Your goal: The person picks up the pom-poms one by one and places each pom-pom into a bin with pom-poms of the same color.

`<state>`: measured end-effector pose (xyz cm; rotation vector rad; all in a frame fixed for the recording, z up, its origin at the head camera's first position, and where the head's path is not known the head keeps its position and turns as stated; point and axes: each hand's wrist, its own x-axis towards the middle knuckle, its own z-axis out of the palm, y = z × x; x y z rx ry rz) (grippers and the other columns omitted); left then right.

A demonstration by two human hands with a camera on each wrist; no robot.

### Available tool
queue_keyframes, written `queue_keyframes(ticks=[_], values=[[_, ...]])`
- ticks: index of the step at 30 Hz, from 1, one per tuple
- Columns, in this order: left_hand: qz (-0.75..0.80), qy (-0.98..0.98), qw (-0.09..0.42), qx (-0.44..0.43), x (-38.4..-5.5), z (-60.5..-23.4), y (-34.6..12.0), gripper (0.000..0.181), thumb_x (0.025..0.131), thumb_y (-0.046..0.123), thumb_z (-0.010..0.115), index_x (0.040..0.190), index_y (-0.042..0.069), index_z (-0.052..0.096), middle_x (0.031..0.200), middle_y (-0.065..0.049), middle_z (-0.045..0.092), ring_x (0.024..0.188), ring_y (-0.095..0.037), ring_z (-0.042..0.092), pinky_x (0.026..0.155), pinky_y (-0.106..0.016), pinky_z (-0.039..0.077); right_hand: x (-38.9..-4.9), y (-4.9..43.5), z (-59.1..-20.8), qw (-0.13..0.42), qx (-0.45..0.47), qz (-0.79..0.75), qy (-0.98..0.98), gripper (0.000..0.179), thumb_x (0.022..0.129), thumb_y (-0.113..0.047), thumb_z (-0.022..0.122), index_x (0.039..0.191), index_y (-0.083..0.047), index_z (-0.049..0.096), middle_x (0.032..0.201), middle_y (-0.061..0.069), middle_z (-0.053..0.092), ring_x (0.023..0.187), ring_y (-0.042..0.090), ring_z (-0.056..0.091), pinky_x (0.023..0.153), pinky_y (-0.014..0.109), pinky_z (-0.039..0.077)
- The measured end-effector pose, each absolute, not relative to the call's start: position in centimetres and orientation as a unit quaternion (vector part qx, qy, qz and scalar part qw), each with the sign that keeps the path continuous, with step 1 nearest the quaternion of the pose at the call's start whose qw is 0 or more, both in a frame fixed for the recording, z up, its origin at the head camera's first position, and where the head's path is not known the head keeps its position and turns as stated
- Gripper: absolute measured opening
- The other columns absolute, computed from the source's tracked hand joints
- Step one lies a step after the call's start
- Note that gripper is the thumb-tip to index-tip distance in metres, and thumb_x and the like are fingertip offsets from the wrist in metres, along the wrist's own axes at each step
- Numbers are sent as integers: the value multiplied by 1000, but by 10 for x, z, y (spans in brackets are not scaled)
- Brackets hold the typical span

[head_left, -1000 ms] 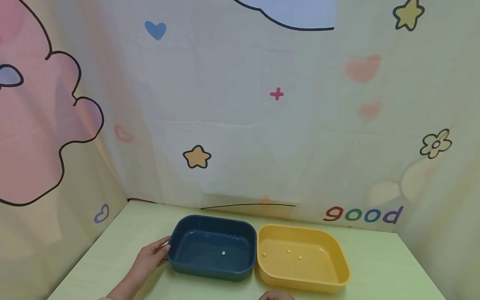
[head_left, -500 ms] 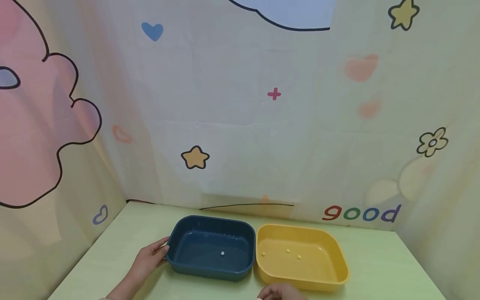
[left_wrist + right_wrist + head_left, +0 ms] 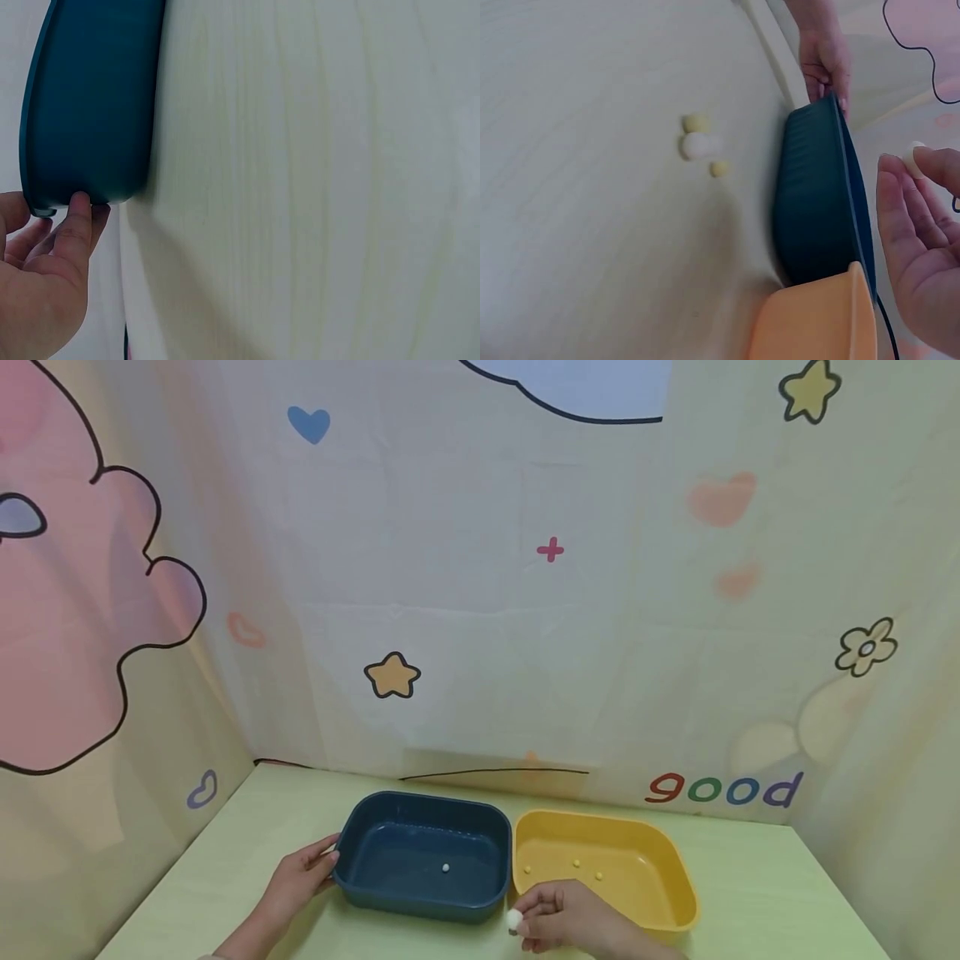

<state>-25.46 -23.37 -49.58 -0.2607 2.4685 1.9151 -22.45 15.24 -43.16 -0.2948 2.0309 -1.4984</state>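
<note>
The blue tray (image 3: 401, 852) is a rounded rectangle with high, slightly flared walls, a thin lip and a smooth, faintly glossy surface that looks like plastic. At its left end, the left hand (image 3: 300, 872) has its grip on the tray, thumb by the rim and fingers against the end wall. In front of the tray's near right corner, the right hand (image 3: 558, 914) pinches a white ball (image 3: 513, 921) between thumb and fingertips, its grip closed on that ball; the ball looks matt and round, its finer texture too soft to make out.

Immediately to the right of the blue tray sits a yellow tray (image 3: 645, 889) of similar moulded shape, with three yellow balls (image 3: 577, 863) on its floor. Inside the blue tray lies a small pale ball (image 3: 446, 867). On the worktop (image 3: 300, 187), pale with fine wood-like streaks, loose yellow and white balls (image 3: 695, 146) lie apart from the blue tray's near wall; blur hides whether the white patch is one or two. Behind the blue tray hangs a creased fabric backdrop (image 3: 465, 568) printed with cartoon shapes. The right hand and forearm block part of the yellow tray's near side.
</note>
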Motion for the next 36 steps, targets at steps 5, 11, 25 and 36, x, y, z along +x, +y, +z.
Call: queue_keyframes(ticks=[5,11,25,36], values=[[612,787,3,-83,-254,-495,-233,44,107,4,50,147,-11,46,142,-35,55,116,-33,72,88,-33,66,-239,148,-415,288,-120,-571,760,26,95,-15,73,113,4,70,92,-1,76,81,10,68,85,30,66],[617,783,-1,-78,-255,-495,-233,44,107,4,50,147,-12,45,141,-35,56,115,-30,72,88,-32,66,-260,144,-395,296,-162,-579,743,28,97,-14,70,117,5,67,96,-2,77,84,10,69,87,28,65],[615,784,-1,-76,-255,-495,-232,43,107,3,49,146,-14,45,141,-36,55,115,-32,72,88,-34,66,-303,122,-366,312,-204,-557,742,27,100,-5,61,121,11,63,99,1,77,83,8,71,80,21,64],[616,783,1,-82,-255,-496,-234,43,107,3,49,147,-13,45,141,-36,55,114,-30,72,87,-33,66,-334,101,-359,341,-222,-502,763,28,100,-4,60,123,10,64,98,1,76,81,7,70,79,19,63]])
